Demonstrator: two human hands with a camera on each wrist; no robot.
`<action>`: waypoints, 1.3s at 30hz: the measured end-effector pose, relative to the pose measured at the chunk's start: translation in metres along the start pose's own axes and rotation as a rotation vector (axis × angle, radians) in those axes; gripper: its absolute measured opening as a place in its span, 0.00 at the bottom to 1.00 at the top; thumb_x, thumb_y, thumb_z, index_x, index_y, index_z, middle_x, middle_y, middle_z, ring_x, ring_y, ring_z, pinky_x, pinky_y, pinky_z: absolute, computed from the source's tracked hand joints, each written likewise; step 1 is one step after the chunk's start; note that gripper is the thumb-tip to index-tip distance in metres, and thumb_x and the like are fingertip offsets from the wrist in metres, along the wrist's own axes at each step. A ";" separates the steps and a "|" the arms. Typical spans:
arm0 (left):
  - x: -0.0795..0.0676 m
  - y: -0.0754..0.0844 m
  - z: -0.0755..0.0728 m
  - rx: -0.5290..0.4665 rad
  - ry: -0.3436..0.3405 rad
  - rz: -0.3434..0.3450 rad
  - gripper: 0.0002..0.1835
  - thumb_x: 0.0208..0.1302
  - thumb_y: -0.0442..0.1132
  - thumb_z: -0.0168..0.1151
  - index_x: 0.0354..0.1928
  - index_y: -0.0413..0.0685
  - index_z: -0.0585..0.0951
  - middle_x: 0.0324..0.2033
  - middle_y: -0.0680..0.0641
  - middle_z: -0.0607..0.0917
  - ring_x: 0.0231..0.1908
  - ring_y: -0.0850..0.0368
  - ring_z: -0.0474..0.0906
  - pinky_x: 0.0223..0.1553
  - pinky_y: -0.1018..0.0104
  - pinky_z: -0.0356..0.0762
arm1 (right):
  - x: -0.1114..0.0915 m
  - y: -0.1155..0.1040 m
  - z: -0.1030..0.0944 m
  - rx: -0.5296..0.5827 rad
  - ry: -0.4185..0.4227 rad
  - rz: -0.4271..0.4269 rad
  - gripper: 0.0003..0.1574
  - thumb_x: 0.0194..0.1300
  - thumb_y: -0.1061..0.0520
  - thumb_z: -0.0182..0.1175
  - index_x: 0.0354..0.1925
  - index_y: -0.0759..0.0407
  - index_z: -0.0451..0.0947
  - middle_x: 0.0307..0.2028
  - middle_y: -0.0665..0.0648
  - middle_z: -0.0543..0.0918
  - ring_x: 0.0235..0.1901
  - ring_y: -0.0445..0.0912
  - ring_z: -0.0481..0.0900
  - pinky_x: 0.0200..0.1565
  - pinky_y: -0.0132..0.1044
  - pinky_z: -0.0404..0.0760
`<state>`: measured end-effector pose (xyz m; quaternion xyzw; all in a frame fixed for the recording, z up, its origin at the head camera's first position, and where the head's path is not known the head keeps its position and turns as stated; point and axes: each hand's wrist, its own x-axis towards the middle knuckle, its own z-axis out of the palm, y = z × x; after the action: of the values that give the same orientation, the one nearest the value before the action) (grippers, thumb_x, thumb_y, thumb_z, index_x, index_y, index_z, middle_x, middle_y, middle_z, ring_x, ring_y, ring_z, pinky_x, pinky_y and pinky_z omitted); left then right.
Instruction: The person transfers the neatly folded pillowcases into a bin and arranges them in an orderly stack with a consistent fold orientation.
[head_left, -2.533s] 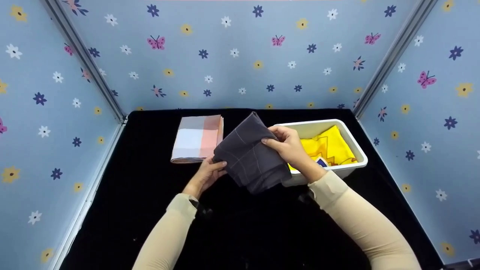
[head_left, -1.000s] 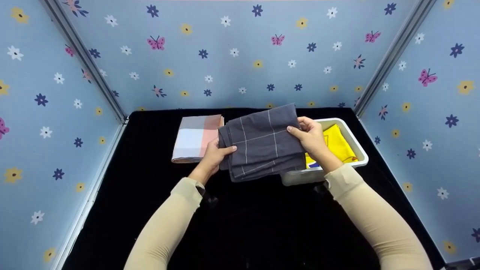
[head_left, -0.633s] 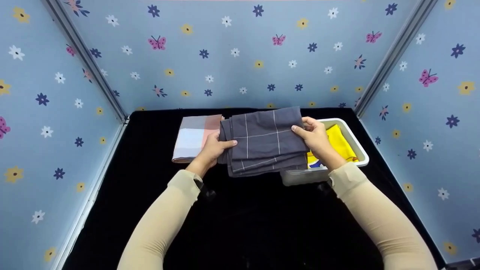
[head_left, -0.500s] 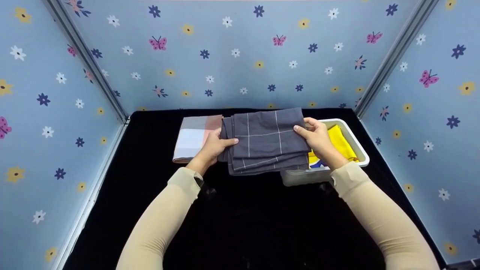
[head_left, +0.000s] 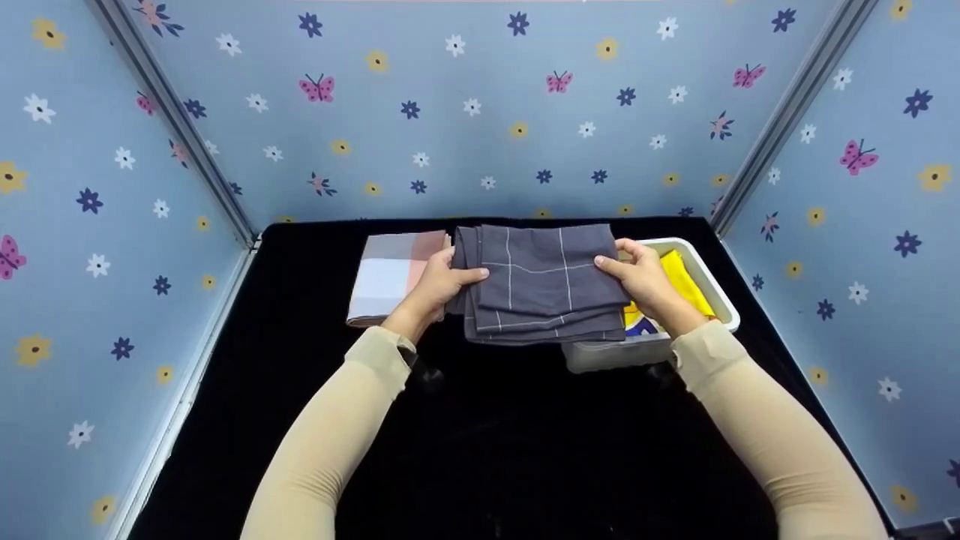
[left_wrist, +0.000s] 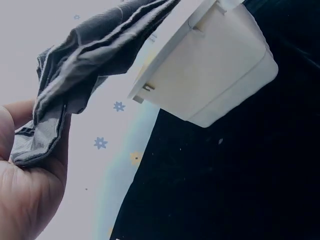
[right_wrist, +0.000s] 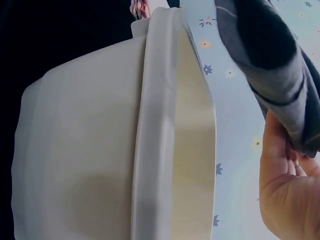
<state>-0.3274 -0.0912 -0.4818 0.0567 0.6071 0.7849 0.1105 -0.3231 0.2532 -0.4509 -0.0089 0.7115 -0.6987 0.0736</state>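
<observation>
Between both hands hangs a folded dark grey cloth [head_left: 544, 277] with thin white check lines, raised above the table in the head view. My left hand [head_left: 436, 289] pinches its left edge, thumb on top and fingers beneath. At the right edge my right hand [head_left: 645, 279] pinches it the same way. In the left wrist view the layered folds of the cloth [left_wrist: 100, 55] lie between thumb and fingers. The right wrist view shows the cloth [right_wrist: 280, 75] in the fingers, above the white bin's rim. Just left of the cloth lies a folded pink, white and grey checked cloth [head_left: 386, 281].
A white plastic bin [head_left: 724, 307] stands at the right, partly behind my right hand and the grey cloth. Inside it lies yellow printed fabric [head_left: 684, 283]. Black fabric covers the table [head_left: 525, 442], and flower-patterned panels [head_left: 480, 112] enclose the back and sides.
The grey cloth has turned from a slanted, bunched position to nearly level and spread flatter. Over the last second both hands have shifted slightly right with it, keeping their hold.
</observation>
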 end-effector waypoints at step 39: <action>0.021 0.013 0.063 0.059 0.036 0.050 0.27 0.67 0.25 0.70 0.67 0.35 0.78 0.43 0.44 0.88 0.34 0.54 0.89 0.40 0.62 0.92 | -0.003 -0.034 -0.060 -0.227 0.004 0.019 0.16 0.73 0.68 0.66 0.55 0.59 0.77 0.35 0.45 0.89 0.33 0.41 0.90 0.35 0.38 0.93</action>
<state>-0.3352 -0.0302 -0.4536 0.0609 0.6301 0.7702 0.0780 -0.3307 0.3124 -0.4158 -0.0090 0.7864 -0.6128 0.0770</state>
